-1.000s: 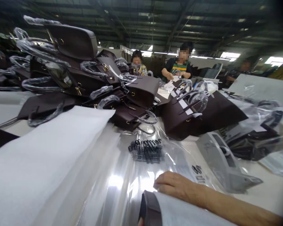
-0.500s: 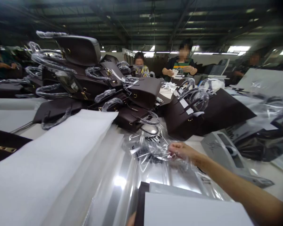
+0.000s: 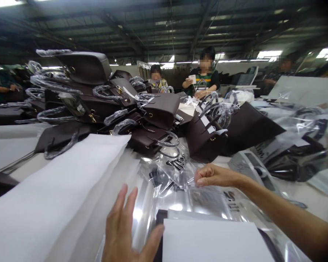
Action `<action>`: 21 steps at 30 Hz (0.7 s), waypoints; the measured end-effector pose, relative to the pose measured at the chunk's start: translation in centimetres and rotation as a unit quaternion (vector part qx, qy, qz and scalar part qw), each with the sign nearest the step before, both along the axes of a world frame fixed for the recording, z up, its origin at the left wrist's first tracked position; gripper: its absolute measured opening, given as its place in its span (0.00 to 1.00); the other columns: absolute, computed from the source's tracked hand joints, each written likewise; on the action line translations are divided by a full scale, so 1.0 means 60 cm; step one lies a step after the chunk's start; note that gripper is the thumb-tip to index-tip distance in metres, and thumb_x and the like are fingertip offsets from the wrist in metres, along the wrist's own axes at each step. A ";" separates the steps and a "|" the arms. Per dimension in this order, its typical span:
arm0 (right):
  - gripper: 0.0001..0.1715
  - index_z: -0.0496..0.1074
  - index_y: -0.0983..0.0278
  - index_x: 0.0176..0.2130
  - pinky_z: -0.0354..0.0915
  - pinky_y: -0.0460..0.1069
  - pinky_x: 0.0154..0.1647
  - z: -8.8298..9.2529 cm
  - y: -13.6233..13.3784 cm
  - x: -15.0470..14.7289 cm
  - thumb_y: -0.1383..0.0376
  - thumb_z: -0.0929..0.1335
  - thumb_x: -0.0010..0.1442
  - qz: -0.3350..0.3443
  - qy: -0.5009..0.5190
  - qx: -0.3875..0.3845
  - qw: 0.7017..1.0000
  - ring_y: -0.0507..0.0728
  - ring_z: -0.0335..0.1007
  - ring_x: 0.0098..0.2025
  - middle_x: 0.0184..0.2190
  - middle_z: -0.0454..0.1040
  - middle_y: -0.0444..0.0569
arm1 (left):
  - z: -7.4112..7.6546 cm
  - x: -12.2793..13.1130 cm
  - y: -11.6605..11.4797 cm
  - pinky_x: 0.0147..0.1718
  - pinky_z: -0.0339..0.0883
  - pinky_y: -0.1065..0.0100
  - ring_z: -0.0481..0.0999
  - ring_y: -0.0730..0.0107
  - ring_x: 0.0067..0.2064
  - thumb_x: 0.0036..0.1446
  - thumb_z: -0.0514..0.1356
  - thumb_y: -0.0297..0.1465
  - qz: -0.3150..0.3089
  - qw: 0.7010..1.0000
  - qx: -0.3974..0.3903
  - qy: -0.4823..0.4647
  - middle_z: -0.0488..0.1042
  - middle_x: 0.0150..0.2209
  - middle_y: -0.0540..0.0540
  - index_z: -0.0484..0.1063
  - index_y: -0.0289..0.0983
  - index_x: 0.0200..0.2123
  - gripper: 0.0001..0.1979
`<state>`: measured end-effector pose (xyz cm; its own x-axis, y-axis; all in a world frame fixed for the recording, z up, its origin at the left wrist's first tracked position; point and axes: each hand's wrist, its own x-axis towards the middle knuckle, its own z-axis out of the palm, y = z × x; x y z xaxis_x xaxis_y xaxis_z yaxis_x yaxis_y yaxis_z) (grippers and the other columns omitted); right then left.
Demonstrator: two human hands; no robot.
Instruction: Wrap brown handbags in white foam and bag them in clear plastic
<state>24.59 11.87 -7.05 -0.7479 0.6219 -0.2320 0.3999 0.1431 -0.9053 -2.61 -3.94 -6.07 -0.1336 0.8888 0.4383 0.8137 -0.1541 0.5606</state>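
My left hand point(image 3: 123, 233) is raised at the lower middle with its fingers spread and nothing held. Beside its thumb lies a white board or sheet point(image 3: 207, 238) over a dark brown piece point(image 3: 160, 225). My right hand point(image 3: 211, 175) is curled closed above crumpled clear plastic bags point(image 3: 164, 178) with black lettering. Whether its fingers pinch any plastic is hidden. Smooth clear plastic point(image 3: 175, 200) spreads between my hands and the white board.
A high pile of dark brown handbags point(image 3: 90, 67) with wrapped handles stands at left and centre. White sheets point(image 3: 71, 182) lie at left. A grey device point(image 3: 251, 167) sits beyond my right forearm. Several people work at the back, one holding a small white card point(image 3: 192, 79).
My left hand has come into view beside the white board with its fingers spread. Under my right hand, the crumpled plastic that it gripped has sunk and lies flatter.
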 end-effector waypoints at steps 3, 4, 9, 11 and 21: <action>0.22 0.72 0.68 0.30 0.58 0.45 0.32 0.012 -0.002 -0.002 0.50 0.68 0.53 0.033 -0.022 0.020 0.999 0.50 0.62 0.29 0.26 0.67 0.43 | 0.033 0.015 0.074 0.56 0.35 0.35 0.43 0.44 0.64 0.54 0.57 0.28 -0.036 0.977 0.090 0.190 0.50 0.63 0.38 0.56 0.42 0.58 0.27; 0.22 0.73 0.68 0.30 0.59 0.45 0.33 0.018 -0.003 -0.001 0.50 0.68 0.53 0.042 -0.029 0.028 0.998 0.50 0.63 0.30 0.26 0.68 0.44 | 0.044 0.020 0.094 0.55 0.30 0.33 0.46 0.45 0.64 0.55 0.56 0.27 -0.072 0.967 0.086 0.227 0.58 0.60 0.41 0.62 0.43 0.53 0.21; 0.24 0.73 0.66 0.42 0.62 0.48 0.39 0.062 -0.038 0.017 0.50 0.67 0.54 0.008 -0.072 0.105 0.992 0.56 0.68 0.37 0.35 0.72 0.48 | 0.075 0.029 0.140 0.58 0.35 0.40 0.71 0.60 0.49 0.58 0.54 0.29 -0.200 0.944 -0.014 0.263 0.76 0.29 0.50 0.72 0.39 0.26 0.10; 0.30 0.68 0.63 0.49 0.63 0.51 0.43 0.080 -0.070 0.025 0.49 0.69 0.51 -0.047 -0.096 0.199 0.974 0.59 0.68 0.42 0.42 0.72 0.52 | 0.074 0.025 0.140 0.57 0.43 0.43 0.74 0.64 0.41 0.57 0.54 0.29 -0.198 0.944 -0.030 0.264 0.74 0.28 0.49 0.72 0.37 0.25 0.10; 0.13 0.70 0.62 0.39 0.62 0.54 0.35 0.048 -0.153 0.016 0.59 0.61 0.62 -0.079 -0.260 0.492 0.827 0.59 0.68 0.34 0.34 0.73 0.53 | 0.064 0.028 0.137 0.46 0.60 0.57 0.69 0.70 0.29 0.57 0.54 0.29 -0.186 0.947 -0.050 0.258 0.72 0.26 0.48 0.69 0.36 0.24 0.10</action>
<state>25.56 2.72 -4.15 -0.5971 0.7815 0.1811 0.7827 0.6170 -0.0817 -0.95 4.26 -2.25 0.4066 0.8727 0.2704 0.8827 -0.4516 0.1301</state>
